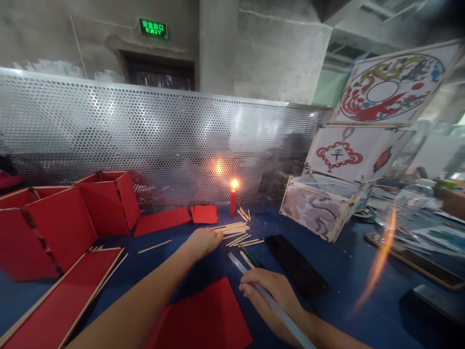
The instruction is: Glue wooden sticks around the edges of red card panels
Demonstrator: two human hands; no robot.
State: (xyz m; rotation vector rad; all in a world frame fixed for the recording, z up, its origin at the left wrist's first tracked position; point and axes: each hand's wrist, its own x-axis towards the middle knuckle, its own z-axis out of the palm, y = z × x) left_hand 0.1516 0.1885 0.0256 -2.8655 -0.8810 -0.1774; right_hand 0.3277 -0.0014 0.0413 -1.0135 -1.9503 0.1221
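Note:
My left hand [205, 244] reaches to a loose pile of thin wooden sticks [236, 228], its fingers closed at their near ends. How many sticks lie between the fingers is hidden. In my right hand [272, 295] is a long translucent glue stick [236, 261] with a darkened tip, pointing up toward the pile. Just behind the sticks, a lit red candle [233, 203] stands upright. A sheet of red paper [207, 315] lies below and between my hands. Beneath the glue stick's front part, a green pen-like thing [250, 256] lies on the table.
Red paper boxes with stick edges [61, 223] stand at left, beside a stick-framed red panel [69, 300]. Red paper pieces [204, 214] lie near the candle. A black phone [296, 266] is right of the sticks. A tall painted lantern [334, 155] and perforated metal screen [174, 145] stand behind.

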